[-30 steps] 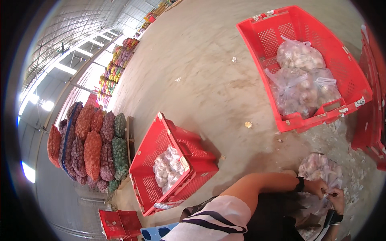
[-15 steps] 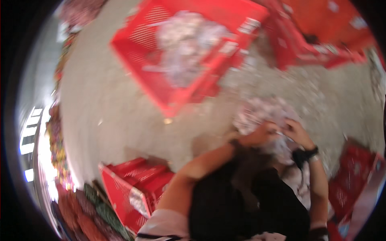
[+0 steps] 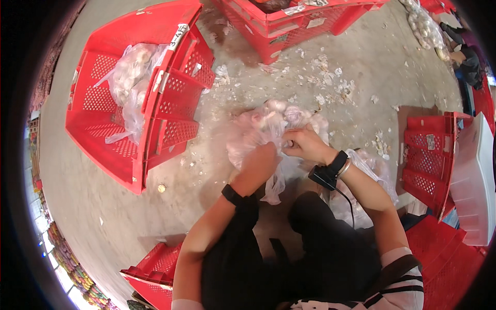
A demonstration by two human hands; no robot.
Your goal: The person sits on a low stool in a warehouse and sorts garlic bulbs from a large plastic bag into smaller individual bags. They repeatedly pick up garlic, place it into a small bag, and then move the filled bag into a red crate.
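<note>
A clear plastic bag of whitish-pink bulbs (image 3: pixel 276 107), which look like garlic, rests on the floor in front of my knees. My left hand (image 3: pixel 262 159) is closed on the gathered neck of the bag, its fingers mostly hidden behind the back of the hand. Close beside it, my right hand (image 3: pixel 306 145) curls thumb and fingers on the same gathered plastic. A loose tail of plastic (image 3: pixel 275 183) hangs below the two hands. Beside my right forearm lies another plastic bag of bulbs (image 3: pixel 374 173), partly covered by the arm.
A red crate (image 3: pixel 170 111) at the left holds bagged bulbs. More red crates stand at the far middle (image 3: pixel 297 28), right (image 3: pixel 426 150) and lower left (image 3: pixel 157 271). A white bin (image 3: pixel 475 181) leans at the right. Papery skins litter the floor (image 3: pixel 330 77). Another person (image 3: pixel 467 64) is far right.
The view has swung right and become sharper, so the crates appear farther left. Both hands stay on the bag's neck, close together.
</note>
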